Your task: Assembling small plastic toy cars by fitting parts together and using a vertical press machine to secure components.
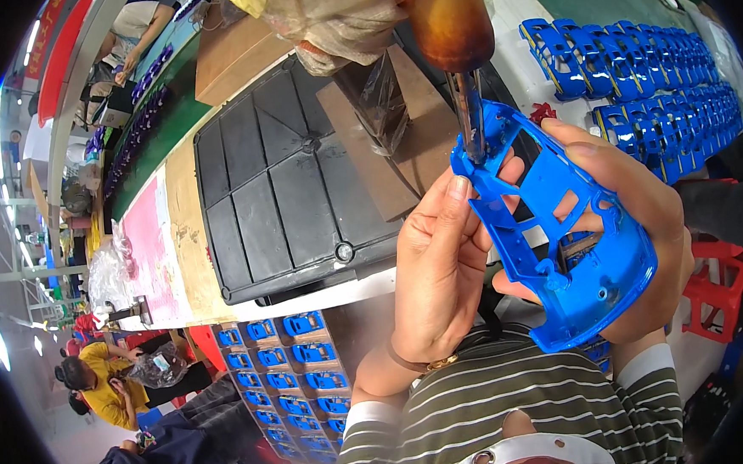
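Between my two hands is a blue plastic toy car body shell (556, 191), tilted, with its hollow inside and window openings facing up. My left hand (445, 253) pinches its left edge, with the thumb on the rim near a corner. My right hand (632, 186) wraps round the right side, its fingers reaching underneath and partly hidden by the shell. A narrow metal rod (469, 115) comes down from an amber-brown cylinder (452, 27). The rod's lower end meets the upper left corner of the shell, beside my left fingertips; whether it presses on the plastic I cannot tell.
Rows of blue shells (624, 55) stand on the table at right. A black ribbed plastic lid (275, 178) and a brown board (423, 101) lie left of the rod. Below left, a compartmented box (291, 377) holds several blue shells. A red stool (724, 287) and a co-worker (109, 384) are farther off.
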`<state>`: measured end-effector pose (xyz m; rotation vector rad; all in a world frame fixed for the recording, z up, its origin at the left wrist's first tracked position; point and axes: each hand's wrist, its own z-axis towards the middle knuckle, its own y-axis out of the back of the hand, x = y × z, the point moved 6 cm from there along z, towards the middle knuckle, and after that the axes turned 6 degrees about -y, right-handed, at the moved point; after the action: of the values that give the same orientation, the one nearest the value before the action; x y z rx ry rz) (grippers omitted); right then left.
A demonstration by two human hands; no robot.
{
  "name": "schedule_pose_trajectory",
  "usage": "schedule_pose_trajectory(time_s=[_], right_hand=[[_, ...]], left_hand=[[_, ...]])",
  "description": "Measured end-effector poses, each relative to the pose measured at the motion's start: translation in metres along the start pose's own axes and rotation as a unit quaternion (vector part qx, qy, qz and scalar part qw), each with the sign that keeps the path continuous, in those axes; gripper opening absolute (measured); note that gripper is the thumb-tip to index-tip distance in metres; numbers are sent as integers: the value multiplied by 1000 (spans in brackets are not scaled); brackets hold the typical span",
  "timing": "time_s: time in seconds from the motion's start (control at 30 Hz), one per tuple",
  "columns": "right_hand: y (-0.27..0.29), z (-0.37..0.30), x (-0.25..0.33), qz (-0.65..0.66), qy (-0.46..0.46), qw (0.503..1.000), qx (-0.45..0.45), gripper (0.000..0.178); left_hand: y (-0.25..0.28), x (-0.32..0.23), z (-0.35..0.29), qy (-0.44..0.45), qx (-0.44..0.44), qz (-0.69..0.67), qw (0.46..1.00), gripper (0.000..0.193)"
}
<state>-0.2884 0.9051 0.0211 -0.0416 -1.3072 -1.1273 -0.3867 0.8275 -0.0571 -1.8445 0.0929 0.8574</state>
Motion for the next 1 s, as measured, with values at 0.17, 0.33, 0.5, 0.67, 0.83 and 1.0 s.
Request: schedule_pose_trajectory(time_s=[0.17,0.33,0.5,0.67,0.83,1.0], right_hand=[[-3,7,3,-41,15,999,8,79],[-7,4,-6,-17,64,997,-26,79],[-6,-3,-13,7,87,995,-46,81],[-4,-14,-19,13,92,994,-54,81],[3,-41,-28,72,49,996,-35,82],[-8,-75,-26,245,44,968,-18,66]], left_hand=[[5,-3,3,-12,0,5,1000,36],[10,3,9,-2,15,-5,1000,36],[6,3,9,1,9,10,1000,37],[9,12,4,25,-31,-5,999,40],[12,26,-9,59,10,-82,995,43],[25,32,-50,183,59,-112,975,49]])
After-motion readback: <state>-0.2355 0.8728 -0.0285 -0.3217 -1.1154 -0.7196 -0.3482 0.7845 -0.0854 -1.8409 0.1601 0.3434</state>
